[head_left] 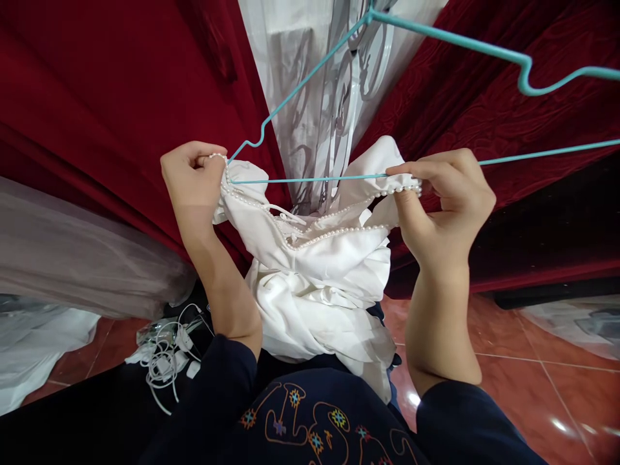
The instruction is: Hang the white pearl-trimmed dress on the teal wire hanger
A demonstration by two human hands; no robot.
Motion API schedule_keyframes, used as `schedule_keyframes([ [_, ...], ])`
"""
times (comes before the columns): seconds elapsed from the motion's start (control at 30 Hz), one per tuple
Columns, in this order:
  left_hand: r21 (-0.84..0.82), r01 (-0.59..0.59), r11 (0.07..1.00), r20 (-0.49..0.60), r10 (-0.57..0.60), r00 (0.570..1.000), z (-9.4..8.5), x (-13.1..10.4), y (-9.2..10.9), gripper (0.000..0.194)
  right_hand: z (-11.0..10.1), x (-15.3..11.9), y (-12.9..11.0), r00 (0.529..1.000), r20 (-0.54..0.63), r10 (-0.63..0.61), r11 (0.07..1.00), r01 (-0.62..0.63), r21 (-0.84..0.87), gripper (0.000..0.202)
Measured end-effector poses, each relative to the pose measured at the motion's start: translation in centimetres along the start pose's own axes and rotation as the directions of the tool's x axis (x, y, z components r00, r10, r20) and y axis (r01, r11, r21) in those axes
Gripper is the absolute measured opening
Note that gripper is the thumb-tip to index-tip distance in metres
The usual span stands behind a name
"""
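Observation:
A white dress (pixel 334 271) with pearl beading along its neckline hangs in front of my body, its skirt bunched over my lap. My left hand (pixel 196 181) pinches the beaded edge of the left shoulder, beside the left end of a turquoise wire hanger (pixel 310 179). That end of the hanger lies at the left shoulder of the dress. On the other side, my right hand (pixel 445 197) grips the beaded right shoulder edge, with fingers against the hanger's bottom bar. The hanger's right end extends past my right hand, out of view.
Red curtains (pixel 121 84) hang on both sides, with white sheer fabric and a white scrolled metal frame (pixel 351 97) between them. White cables (pixel 165 361) lie tangled on a black surface at the lower left. Reddish floor tiles (pixel 508 342) show at the right.

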State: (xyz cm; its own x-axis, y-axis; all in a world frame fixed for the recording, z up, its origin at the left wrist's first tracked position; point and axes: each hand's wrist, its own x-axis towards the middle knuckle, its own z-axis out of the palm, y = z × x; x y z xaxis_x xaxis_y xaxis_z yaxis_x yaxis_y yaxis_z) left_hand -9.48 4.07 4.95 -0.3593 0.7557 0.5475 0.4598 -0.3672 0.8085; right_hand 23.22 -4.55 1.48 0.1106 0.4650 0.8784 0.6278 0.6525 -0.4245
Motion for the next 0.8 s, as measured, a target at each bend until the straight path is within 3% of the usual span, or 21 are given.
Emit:
schedule_keyframes([
  [0.13, 0.076, 0.107, 0.991, -0.061, -0.102, 0.993, -0.4, 1.0, -2.2, 0.039, -0.1, 0.2, 0.2, 1.000, 0.005, -0.001, 1.000, 0.000, 0.026, 0.014],
  [0.23, 0.132, 0.160, 0.978, -0.082, -0.150, 0.985, -0.7, 0.9, -2.3, 0.034, -0.1, 0.3, 0.5, 1.000, 0.007, 0.007, 0.999, -0.007, 0.045, 0.014],
  [0.3, 0.098, 0.097, 0.990, -0.081, -0.089, 0.993, -0.8, 0.5, -1.3, 0.032, 0.1, 0.2, 0.5, 1.000, 0.009, 0.015, 0.999, -0.015, 0.044, 0.014],
  [0.37, 0.014, -0.042, 0.999, -0.072, 0.043, 0.996, -0.9, -0.1, 0.3, 0.031, 0.2, 0.2, 0.4, 1.000, 0.006, 0.027, 0.998, -0.028, 0.047, 0.013],
  [0.47, -0.059, -0.193, 0.979, -0.095, 0.187, 0.978, -0.8, -0.5, 2.7, 0.034, 0.5, 0.1, 0.2, 0.999, 0.010, 0.047, 0.998, -0.047, 0.044, 0.012],
  [0.63, -0.064, -0.210, 0.976, -0.012, 0.210, 0.978, 0.7, -0.6, 5.5, 0.030, 0.9, 0.0, -0.5, 0.996, 0.039, 0.083, 0.997, -0.083, -0.001, 0.017],
  [0.8, -0.098, -0.207, 0.973, 0.025, 0.210, 0.977, 2.3, -1.2, 6.6, 0.028, 1.1, -0.2, -0.5, 0.994, 0.041, 0.103, 0.994, -0.104, 0.019, 0.017],
])
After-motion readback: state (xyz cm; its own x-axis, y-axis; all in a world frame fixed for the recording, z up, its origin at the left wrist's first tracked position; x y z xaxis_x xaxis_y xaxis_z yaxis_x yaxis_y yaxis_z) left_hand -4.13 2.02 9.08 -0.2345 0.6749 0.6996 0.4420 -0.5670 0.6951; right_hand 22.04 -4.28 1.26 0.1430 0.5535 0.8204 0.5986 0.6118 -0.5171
